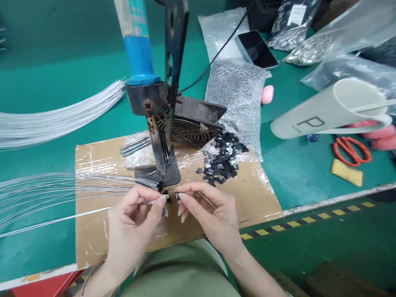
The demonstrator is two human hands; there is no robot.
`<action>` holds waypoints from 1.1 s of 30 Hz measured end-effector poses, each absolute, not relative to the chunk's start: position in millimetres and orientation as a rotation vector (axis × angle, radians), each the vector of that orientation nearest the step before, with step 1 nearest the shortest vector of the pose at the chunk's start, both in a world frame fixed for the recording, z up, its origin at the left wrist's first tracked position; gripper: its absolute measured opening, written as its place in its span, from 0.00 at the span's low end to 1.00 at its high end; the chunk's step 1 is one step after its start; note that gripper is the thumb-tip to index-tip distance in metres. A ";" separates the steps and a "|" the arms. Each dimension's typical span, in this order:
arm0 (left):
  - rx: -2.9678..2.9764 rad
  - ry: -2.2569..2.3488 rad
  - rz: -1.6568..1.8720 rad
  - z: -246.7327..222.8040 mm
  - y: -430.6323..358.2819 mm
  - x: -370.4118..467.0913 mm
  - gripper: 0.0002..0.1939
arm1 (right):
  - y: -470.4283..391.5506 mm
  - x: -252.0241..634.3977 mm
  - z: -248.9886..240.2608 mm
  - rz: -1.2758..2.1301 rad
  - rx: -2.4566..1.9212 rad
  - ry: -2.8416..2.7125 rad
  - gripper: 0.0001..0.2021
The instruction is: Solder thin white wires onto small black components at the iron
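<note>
My left hand [136, 218] pinches the end of a thin white wire [62, 216] that runs off to the left, with a tiny black chip at its fingertips. My right hand [207, 212] pinches another small black chip [177, 195] and a thin solder wire [216, 210] that trails down to the right. Both hands meet just below the tip of a mounted soldering iron [156, 144] with a blue handle. A pile of small black chips [221, 161] lies to the right of the iron.
A taped cardboard sheet [102, 239] covers the green bench. White wire bundles [46, 117] fan out at left. A small fan [192, 128] sits behind the iron. Bubble-wrap bags [238, 95], a phone [256, 48], a white tube [328, 109], orange scissors [351, 150] and a yellow sponge [346, 172] lie to the right.
</note>
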State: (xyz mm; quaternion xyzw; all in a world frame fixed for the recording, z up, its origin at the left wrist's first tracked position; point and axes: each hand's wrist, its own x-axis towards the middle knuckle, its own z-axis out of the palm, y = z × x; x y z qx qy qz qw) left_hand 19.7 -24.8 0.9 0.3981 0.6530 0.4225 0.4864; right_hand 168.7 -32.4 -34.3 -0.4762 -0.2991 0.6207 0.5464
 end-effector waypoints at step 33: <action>1.021 1.431 0.958 0.0 -23.0 10.6 0.06 | -36.2 164.6 -40.8 1.609 -1.055 -0.682 0.03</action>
